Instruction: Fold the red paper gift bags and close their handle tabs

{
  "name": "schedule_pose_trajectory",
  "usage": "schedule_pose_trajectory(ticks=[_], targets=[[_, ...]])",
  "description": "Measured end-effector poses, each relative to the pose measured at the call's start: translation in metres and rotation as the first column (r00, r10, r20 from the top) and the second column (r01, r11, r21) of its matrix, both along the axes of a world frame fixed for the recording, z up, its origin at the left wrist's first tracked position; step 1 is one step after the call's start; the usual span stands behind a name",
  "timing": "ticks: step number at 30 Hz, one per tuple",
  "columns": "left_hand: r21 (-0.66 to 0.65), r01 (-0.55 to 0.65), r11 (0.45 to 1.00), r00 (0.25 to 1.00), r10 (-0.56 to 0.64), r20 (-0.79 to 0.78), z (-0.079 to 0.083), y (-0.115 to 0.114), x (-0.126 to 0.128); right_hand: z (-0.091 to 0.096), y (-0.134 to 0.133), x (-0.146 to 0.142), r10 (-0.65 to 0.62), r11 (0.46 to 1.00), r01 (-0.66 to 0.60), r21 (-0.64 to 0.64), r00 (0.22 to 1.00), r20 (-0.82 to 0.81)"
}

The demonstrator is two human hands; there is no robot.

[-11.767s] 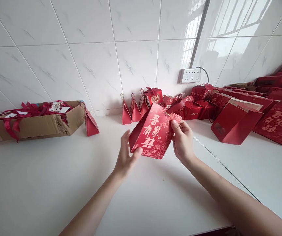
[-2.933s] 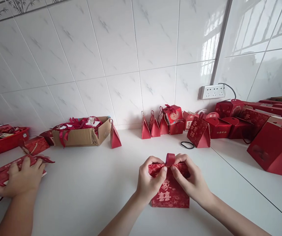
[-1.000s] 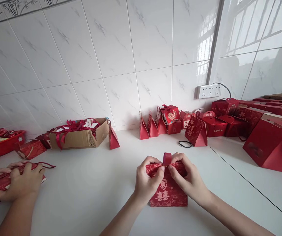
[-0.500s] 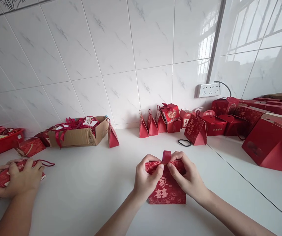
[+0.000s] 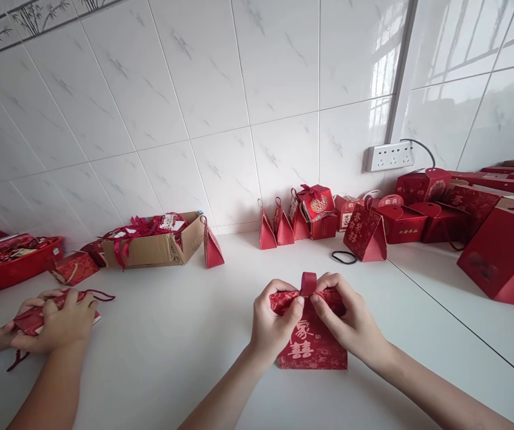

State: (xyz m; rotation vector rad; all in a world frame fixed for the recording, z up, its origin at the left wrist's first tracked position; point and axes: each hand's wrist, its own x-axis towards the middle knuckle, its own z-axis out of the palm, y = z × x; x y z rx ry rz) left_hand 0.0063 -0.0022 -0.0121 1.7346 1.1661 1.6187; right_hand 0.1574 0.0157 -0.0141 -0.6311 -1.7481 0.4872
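A red gift box (image 5: pixel 313 346) with pale printed characters stands upright on the white table in front of me. Both my hands pinch its top edge. My left hand (image 5: pixel 277 316) grips the left part of that edge, thumb in front and fingers behind. On the right side, my right hand (image 5: pixel 346 313) does the same, and the two thumbs nearly meet at the middle. Between them a dark red ribbon loop (image 5: pixel 309 282) sticks up from the top. The fingertips behind the box are hidden.
At the left, another person's hands (image 5: pixel 62 319) hold a red box with a cord. Behind are a cardboard box (image 5: pixel 149 249) of ribboned items, a red basin (image 5: pixel 19 272) and small red boxes (image 5: pixel 282 227). A black band (image 5: pixel 343 257) and larger red boxes (image 5: pixel 508 257) lie right.
The view has turned slightly left, so everything sits a little farther right. My hands keep their hold on the gift box's top edge.
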Motion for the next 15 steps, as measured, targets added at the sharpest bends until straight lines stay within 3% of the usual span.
schedule_pose_trajectory(ticks=[15], targets=[[-0.014,0.018,1.000,1.000,-0.018,0.011,0.0003,-0.0003,-0.0003,-0.0003,0.0007,-0.0001,0.003,1.000,-0.004,-0.008,1.000,-0.008]])
